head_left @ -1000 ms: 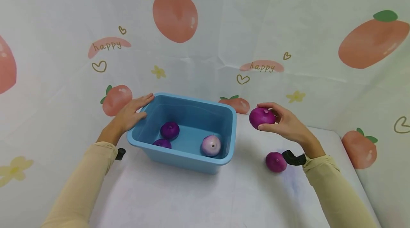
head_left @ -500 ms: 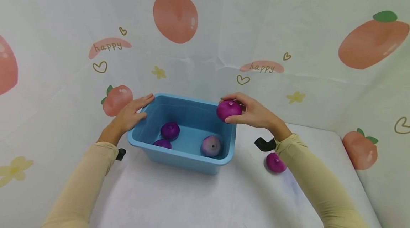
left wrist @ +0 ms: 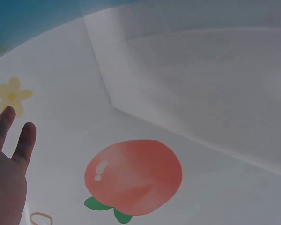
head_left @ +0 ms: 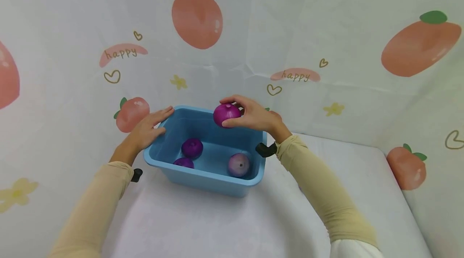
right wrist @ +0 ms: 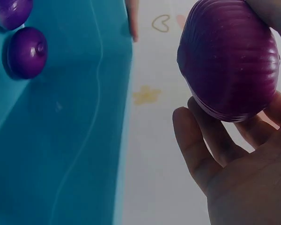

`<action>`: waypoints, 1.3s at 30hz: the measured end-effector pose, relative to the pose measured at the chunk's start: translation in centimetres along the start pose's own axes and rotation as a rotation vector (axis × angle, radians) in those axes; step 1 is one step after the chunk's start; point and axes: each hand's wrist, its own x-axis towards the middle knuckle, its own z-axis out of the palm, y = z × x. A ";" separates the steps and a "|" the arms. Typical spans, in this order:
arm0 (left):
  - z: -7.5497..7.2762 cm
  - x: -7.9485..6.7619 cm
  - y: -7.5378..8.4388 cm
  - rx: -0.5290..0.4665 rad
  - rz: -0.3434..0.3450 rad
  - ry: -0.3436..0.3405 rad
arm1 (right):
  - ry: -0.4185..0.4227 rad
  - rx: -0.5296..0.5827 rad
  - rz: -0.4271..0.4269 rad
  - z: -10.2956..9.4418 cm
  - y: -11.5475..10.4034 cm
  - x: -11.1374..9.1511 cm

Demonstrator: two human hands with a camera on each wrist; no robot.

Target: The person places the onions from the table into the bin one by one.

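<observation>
In the head view my right hand (head_left: 255,116) grips a purple onion (head_left: 225,115) between thumb and fingers, above the far side of a light blue plastic basin (head_left: 206,183). The right wrist view shows this onion (right wrist: 229,61) close up, with fingers curved under it. My left hand (head_left: 145,131) rests on the basin's left rim, its fingers stretched along the edge; in the left wrist view the left hand (left wrist: 9,173) shows straight fingers. Inside the basin lie two dark purple onions, one at the middle left (head_left: 192,148) and one partly hidden (head_left: 184,163), plus a paler onion (head_left: 238,165) at the right.
The basin stands on a white-covered table (head_left: 203,225). A white backdrop (head_left: 232,48) printed with fruit and hearts rises behind it. My right sleeve (head_left: 322,189) crosses the table's right side.
My right hand has carried the held onion leftward from beside the basin to above it. The onion on the table is now hidden behind the right sleeve. My left hand has stayed put.
</observation>
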 end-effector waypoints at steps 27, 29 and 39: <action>-0.7 0.1 0.3 -0.016 -0.025 -0.007 | -0.068 0.060 0.071 6.0 2.0 6.1; -0.6 0.1 0.3 -0.009 -0.027 -0.005 | -0.079 0.062 0.074 6.5 2.2 6.3; 0.2 0.1 0.2 0.008 -0.023 -0.001 | -0.105 0.054 0.107 8.0 3.8 5.9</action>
